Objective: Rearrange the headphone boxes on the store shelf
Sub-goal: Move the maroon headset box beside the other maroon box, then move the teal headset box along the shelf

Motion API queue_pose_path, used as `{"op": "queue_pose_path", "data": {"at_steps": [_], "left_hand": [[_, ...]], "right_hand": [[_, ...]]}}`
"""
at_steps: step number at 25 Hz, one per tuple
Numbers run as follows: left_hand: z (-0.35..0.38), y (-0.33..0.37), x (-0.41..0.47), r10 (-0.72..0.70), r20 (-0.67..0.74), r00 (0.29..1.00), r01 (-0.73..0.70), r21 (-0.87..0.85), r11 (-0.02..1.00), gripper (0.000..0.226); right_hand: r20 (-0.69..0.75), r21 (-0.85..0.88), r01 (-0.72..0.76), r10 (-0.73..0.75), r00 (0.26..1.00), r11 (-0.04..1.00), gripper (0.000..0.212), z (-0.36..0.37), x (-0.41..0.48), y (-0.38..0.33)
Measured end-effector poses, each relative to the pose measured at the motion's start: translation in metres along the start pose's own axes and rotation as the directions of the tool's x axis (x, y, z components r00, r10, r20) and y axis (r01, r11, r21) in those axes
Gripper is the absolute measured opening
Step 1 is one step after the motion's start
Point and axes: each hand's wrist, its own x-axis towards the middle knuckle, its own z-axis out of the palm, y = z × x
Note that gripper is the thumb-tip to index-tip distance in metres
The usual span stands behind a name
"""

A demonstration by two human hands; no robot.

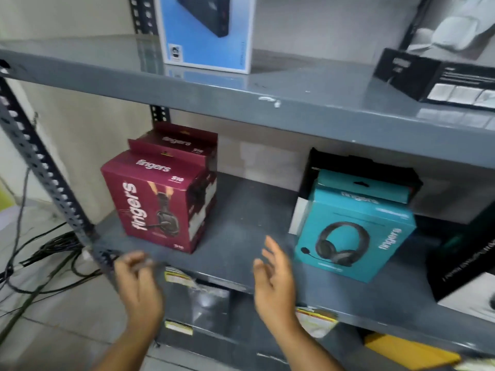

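A maroon headphone box (158, 204) stands on the left of the grey middle shelf (241, 218), with a second maroon box (184, 140) right behind it. A teal headphone box (356, 234) stands on the right, with a black box (375, 167) behind it. My left hand (139, 287) hovers at the shelf's front edge below the maroon box, fingers curled loosely, holding nothing. My right hand (273, 277) is raised in the gap between the maroon and teal boxes, fingers spread, touching neither.
The upper shelf (267, 103) carries a blue-and-white box (206, 36) and a black box (434, 76). Another black box (466, 263) sits at the far right. Packaged goods (203, 301) lie on the shelf below. Cables (40, 253) hang at the left, beside the perforated post (45, 178).
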Motion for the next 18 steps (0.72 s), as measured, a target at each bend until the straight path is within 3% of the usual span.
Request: {"op": "queue_pose_path", "data": {"at_steps": [1,3,5,7,10,12,16,18], "left_hand": [[0.011,-0.006,-0.038,0.043,0.154,0.987,-0.05,0.045,0.998,0.025],[0.046,-0.011,-0.095,0.106,0.474,0.874,-0.152,0.06,0.987,0.03],[0.096,0.003,-0.106,0.091,0.618,0.781,-0.139,0.03,0.99,0.041],[0.157,0.029,-0.1,-0.054,0.667,0.743,0.016,0.062,0.998,0.051],[0.216,0.061,-0.093,-0.204,0.734,0.647,0.165,0.127,0.978,0.047],[0.22,0.07,-0.098,-0.161,0.753,0.638,0.132,0.099,0.986,0.041],[0.177,0.088,-0.118,-0.065,0.73,0.68,0.111,-0.015,0.994,0.046],[0.15,0.1,-0.127,0.014,0.706,0.708,0.07,-0.09,0.993,0.045]], "right_hand": [[-0.201,-0.015,0.003,-0.006,0.979,1.0,0.046,-0.033,-0.002,0.01],[-0.521,-0.021,-0.035,0.018,0.853,0.999,0.045,-0.103,0.005,0.023],[-0.593,-0.033,-0.107,0.067,0.803,0.994,0.061,-0.154,0.024,0.029],[-0.497,-0.062,-0.157,0.106,0.861,0.986,0.062,-0.187,0.047,0.032],[-0.16,0.05,-0.151,0.157,0.975,0.987,0.046,-0.202,0.068,0.028],[-0.047,0.003,-0.101,0.101,0.994,0.995,0.042,-0.207,0.066,0.027],[-0.046,0.016,-0.033,0.034,0.998,0.999,0.041,-0.23,0.035,0.005],[-0.061,0.075,0.001,0.004,0.998,0.997,0.029,-0.241,0.023,-0.012]]}}
